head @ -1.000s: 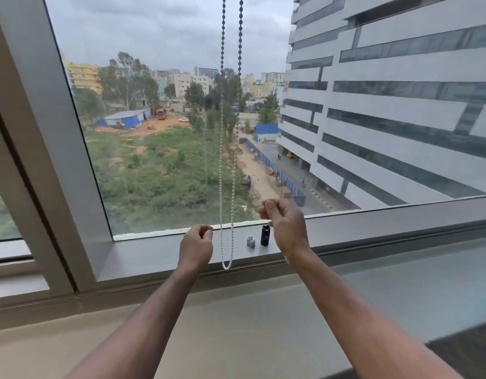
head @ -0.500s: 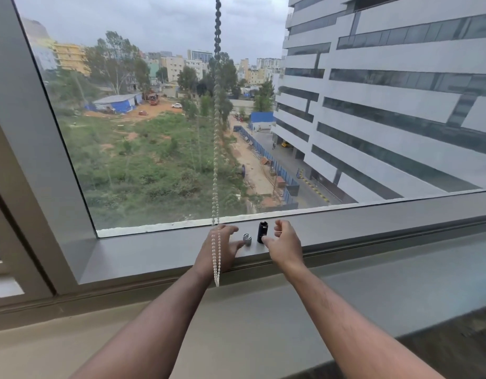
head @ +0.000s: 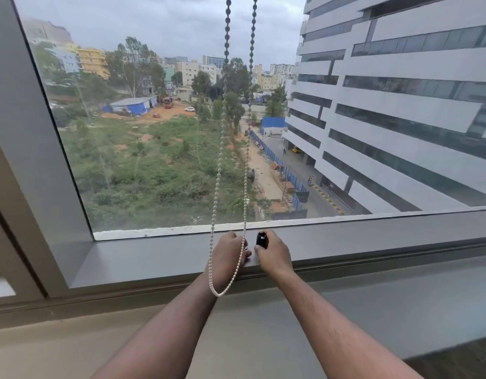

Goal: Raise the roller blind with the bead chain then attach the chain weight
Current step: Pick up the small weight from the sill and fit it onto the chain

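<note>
Both hands are resting on the window sill, close together but not touching. Going from big to small: the window glass is showing fully, with no blind fabric in view, so the raising part is probably finished and the weight step is beginning. The bead chain is hanging down in two strands in front of the glass, its bottom loop dangling free over the left wrist, below the sill edge. The right hand is closing thumb and fingers around the black weight, which is standing upright on the sill. The left hand is lying knuckles up, its fingertips curling over a small silvery piece just beside the weight; whether it is actually gripping it is hard to tell, as the chain and fingers are hiding most of it.

Both forearms are reaching forward from below, wrists bending slightly down onto the sill. Next, the move is likely calling for lifting both pieces and catching the loop, which is swinging loose and needing a steady hand.
</note>
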